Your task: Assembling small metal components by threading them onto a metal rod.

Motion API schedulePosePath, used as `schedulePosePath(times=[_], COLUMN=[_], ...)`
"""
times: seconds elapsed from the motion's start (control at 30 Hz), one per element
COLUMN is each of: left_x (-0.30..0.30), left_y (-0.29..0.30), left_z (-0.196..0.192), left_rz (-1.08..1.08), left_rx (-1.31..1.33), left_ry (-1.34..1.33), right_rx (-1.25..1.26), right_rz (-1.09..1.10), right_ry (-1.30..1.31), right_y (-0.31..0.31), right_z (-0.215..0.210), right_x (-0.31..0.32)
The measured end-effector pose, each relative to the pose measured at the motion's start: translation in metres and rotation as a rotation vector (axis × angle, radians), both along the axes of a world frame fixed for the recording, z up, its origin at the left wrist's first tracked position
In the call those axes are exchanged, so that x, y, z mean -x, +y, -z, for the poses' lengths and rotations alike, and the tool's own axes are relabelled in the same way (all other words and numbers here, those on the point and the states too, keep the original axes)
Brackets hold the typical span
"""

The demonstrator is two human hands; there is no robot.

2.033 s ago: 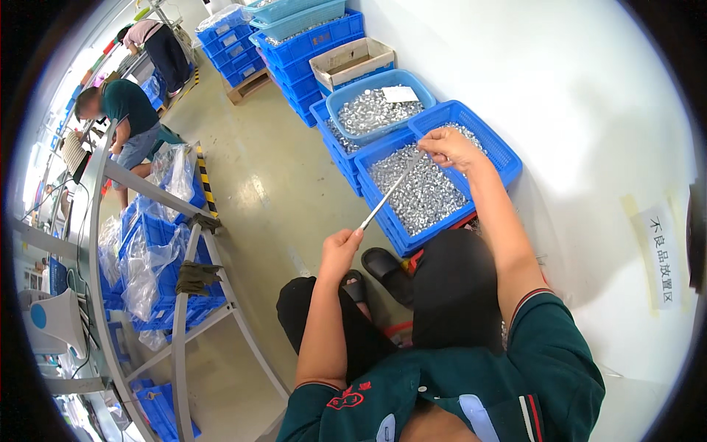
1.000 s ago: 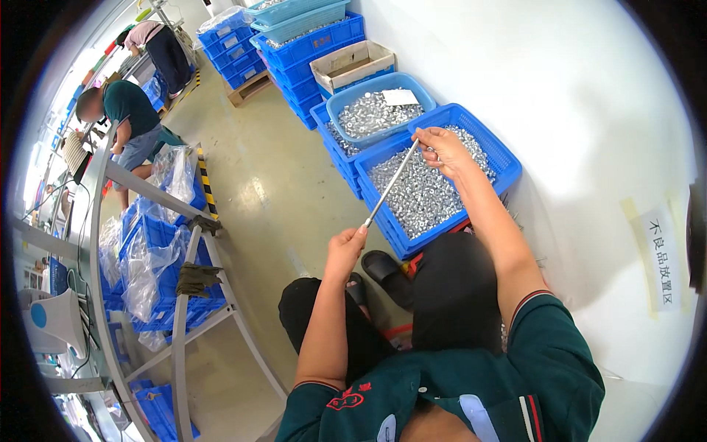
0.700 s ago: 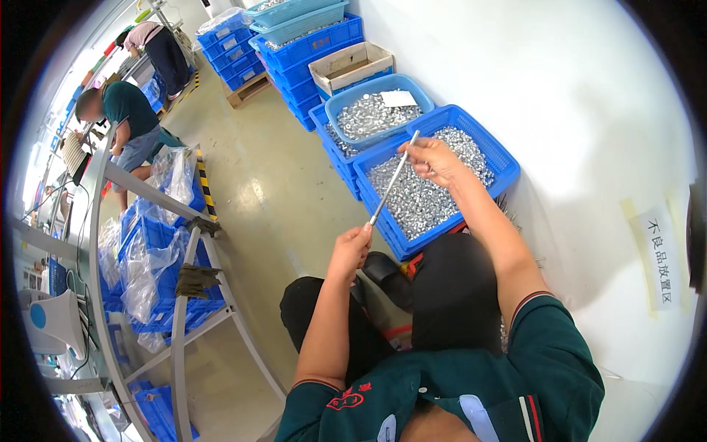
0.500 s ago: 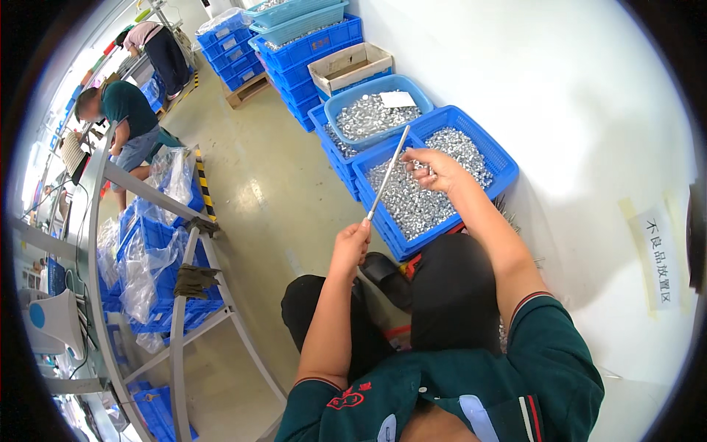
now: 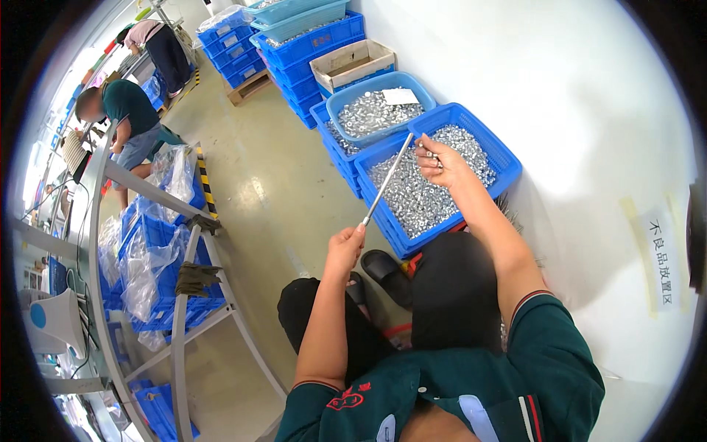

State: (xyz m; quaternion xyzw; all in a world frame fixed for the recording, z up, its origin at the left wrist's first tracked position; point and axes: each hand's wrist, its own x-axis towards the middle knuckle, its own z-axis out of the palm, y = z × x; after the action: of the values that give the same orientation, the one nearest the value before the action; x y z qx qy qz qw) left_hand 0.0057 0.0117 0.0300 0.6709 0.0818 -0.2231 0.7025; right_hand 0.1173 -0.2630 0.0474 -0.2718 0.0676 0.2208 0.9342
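My left hand (image 5: 345, 249) is closed around the lower end of a slim metal rod (image 5: 388, 179), which slants up and away to the right. My right hand (image 5: 445, 168) is held just right of the rod's far end, apart from it. Its fingers are curled around a few small silvery metal pieces, which look like nuts. Below both lies a blue plastic crate (image 5: 508, 168) filled with many loose silvery metal nuts (image 5: 421, 208).
A light blue tub (image 5: 426, 94) of metal parts and a white-edged box (image 5: 389, 53) stand beyond the crate. Stacked blue crates (image 5: 328, 37) rise behind. At left are a grey metal frame (image 5: 177, 346) and bagged crates (image 5: 166, 272). Two people work farther off.
My right hand has moved slightly right, away from the rod, and its fingers have curled in more. My left hand has shifted a little left and down with the rod.
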Motion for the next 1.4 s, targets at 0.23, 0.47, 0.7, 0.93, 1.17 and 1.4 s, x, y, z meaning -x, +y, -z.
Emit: schedulePosePath(times=[0.23, 0.47, 0.7, 0.93, 1.17, 1.4], left_x=[0.004, 0.002, 0.0, -0.001, 0.0, 0.003], left_y=[0.001, 0.006, 0.001, -0.003, -0.001, 0.0], left_z=[0.001, 0.007, -0.002, -0.003, 0.001, 0.006], left_rz=[0.042, 0.016, 0.01, -0.052, -0.024, 0.005], left_rx=[-0.051, -0.153, -0.032, 0.03, 0.002, -0.072], left_ry=[-0.092, -0.203, -0.064, -0.048, -0.098, -0.146], right_rx=[0.016, 0.598, 0.507, 0.259, 0.086, -0.069], right_rz=[0.05, 0.09, -0.228, -0.049, 0.032, 0.128], right_ry=[-0.002, -0.265, -0.172, 0.033, -0.003, 0.051], right_y=[0.007, 0.005, 0.032, 0.011, 0.003, 0.005], right_z=[-0.01, -0.033, -0.028, -0.018, -0.015, -0.016], right_x=[0.003, 0.005, 0.014, 0.007, 0.005, 0.003])
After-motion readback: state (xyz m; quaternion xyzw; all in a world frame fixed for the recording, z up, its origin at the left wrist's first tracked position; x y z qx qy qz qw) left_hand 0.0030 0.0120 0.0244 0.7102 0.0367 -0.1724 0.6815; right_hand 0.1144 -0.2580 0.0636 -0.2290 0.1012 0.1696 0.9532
